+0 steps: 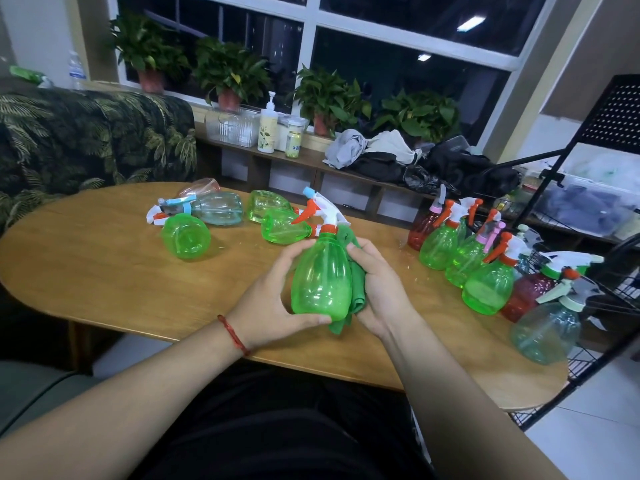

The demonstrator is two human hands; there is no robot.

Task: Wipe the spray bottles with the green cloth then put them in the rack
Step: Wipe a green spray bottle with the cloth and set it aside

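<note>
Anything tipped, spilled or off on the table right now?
Several spray bottles lie on their sides at the table's far left-centre, while the group at the right stands upright. Small glints beside the red bottle may be water drops; hard to tell. Nothing looks broken.

Dark window [398, 81] behind 4 potted plants [228, 71], leaf-print sofa [86, 133] left, pale tiled floor [588, 427].

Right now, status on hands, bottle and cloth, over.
Left hand grips green spray bottle, nozzle up. Right hand presses green cloth against its side. Standing bottles cluster beside the rack.
</note>
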